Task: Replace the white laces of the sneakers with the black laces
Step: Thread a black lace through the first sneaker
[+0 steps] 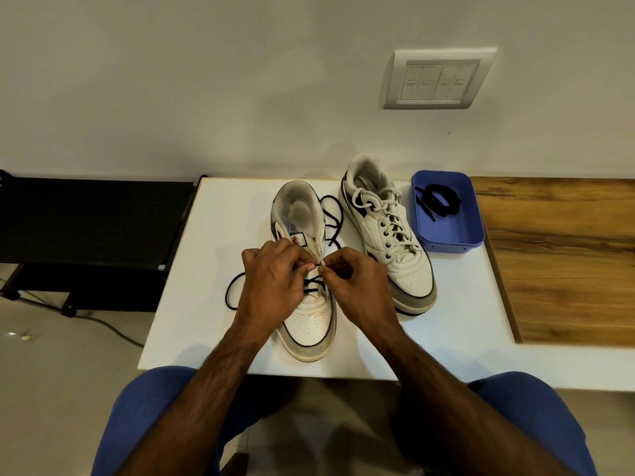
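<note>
Wall switch plate [436,79], black bench [89,214], wooden counter [563,259].

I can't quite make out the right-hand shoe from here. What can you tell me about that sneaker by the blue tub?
The right sneaker is white, leather-looking, with dark trim and a worn grey sole. Its white lace is still threaded and loosely tied. It stands upright on the white table, toe toward the person, close beside the blue tub. Neither hand touches it.

Near sneaker [305,314]: white leather, black piping, grey sole, black lace [237,286]. Far sneaker [388,242]: same colours, white laces [385,214]. Tray [474,235]: blue, black lace coil [439,199] inside. Tabletop [213,269]: white, with a brown wood-grain panel [556,255].
</note>
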The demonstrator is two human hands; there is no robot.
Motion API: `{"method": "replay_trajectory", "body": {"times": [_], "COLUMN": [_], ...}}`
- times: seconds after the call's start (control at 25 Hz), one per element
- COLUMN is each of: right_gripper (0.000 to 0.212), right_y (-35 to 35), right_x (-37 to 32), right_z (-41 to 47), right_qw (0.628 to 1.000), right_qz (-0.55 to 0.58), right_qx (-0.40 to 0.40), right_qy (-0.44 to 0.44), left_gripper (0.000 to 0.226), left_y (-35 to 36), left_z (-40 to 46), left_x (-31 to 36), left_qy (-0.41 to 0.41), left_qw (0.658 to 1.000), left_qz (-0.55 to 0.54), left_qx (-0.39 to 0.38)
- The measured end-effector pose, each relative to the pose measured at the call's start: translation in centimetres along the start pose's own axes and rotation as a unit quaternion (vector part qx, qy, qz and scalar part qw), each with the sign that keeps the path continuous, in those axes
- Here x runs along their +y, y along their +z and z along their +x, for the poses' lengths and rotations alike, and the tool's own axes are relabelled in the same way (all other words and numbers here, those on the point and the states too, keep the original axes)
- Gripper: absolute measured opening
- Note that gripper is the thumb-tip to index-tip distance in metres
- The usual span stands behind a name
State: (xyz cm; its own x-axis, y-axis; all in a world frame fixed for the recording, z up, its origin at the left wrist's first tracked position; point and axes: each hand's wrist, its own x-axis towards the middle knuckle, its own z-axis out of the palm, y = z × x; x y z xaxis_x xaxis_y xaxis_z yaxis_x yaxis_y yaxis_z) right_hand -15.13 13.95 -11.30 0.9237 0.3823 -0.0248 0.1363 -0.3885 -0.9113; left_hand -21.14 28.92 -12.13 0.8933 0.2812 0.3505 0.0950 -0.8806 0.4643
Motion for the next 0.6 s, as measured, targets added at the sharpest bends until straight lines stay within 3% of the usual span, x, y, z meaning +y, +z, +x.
{"method": "replay_trajectory", "body": {"times": [0.48, 0.6], "right_gripper": [0.005, 0.005], "right_y": [-0.54, -1.06], "right_x": [0.04, 0.19], "right_z": [0.10, 0.58], "right_qw": [0.999, 0.996], "right_qz": [0.040, 0.073], "right_qx": [-0.032, -0.044], "right_qy": [-0.006, 0.007], "left_gripper": [0.004, 0.016], "left_y": [-0.07, -0.04], "left_z": [-0.06, -0.06], "left_x": [0.25, 0.24], "left_qy": [0.001, -0.024], "left_qw": [1.000, 0.999], "left_qz": [-0.001, -0.035], "left_qx": [0.008, -0.001]}}
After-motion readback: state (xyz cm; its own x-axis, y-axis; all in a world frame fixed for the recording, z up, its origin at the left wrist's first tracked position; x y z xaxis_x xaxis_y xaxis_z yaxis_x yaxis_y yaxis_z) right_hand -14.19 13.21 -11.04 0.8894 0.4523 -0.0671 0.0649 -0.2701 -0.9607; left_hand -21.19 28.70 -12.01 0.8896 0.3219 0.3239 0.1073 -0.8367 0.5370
